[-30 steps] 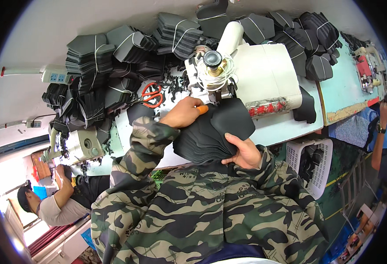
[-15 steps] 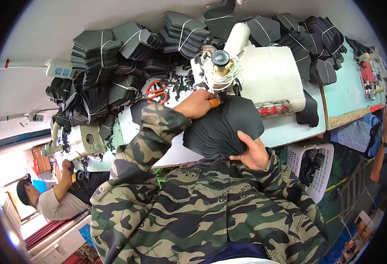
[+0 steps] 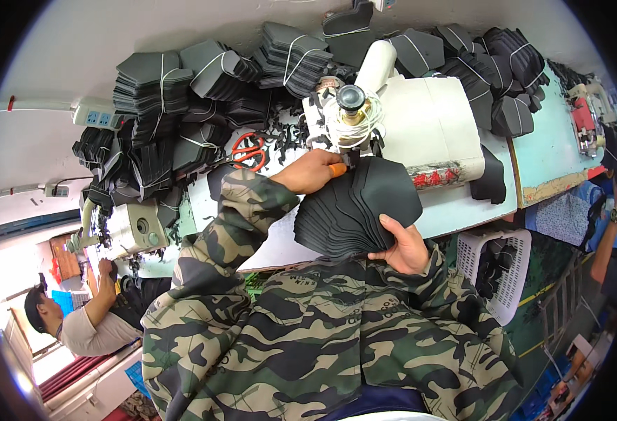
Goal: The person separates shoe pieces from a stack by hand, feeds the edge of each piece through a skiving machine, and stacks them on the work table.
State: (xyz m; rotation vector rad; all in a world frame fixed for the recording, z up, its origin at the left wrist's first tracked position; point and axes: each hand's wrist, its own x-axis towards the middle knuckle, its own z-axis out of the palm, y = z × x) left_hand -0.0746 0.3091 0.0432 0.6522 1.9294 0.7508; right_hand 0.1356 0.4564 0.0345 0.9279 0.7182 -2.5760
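A thick fan of black flat cut pieces [image 3: 350,210] lies in front of the white sewing-type machine [image 3: 431,123], its layers spread toward the left. My right hand [image 3: 403,247] grips the fan's near right edge, thumb on top and fingers underneath. At the far edge, just below the machine's head, my left hand [image 3: 310,171] is closed on the pieces, an orange finger cover [image 3: 337,170] on one finger. Its fingertips are partly hidden by the machine. Red-handled scissors [image 3: 249,151] lie to the left of the machine, beyond my left forearm.
Tied stacks of black pieces [image 3: 150,84] line the back of the white table [image 3: 273,235], with black scraps [image 3: 287,133] before them. A white basket [image 3: 515,281] stands low at right. Another machine [image 3: 136,224] is at left, where a person [image 3: 98,316] sits.
My left hand has shifted slightly nearer to me. The layers at the left of the fan lie more spread out, while my right hand keeps its grip.
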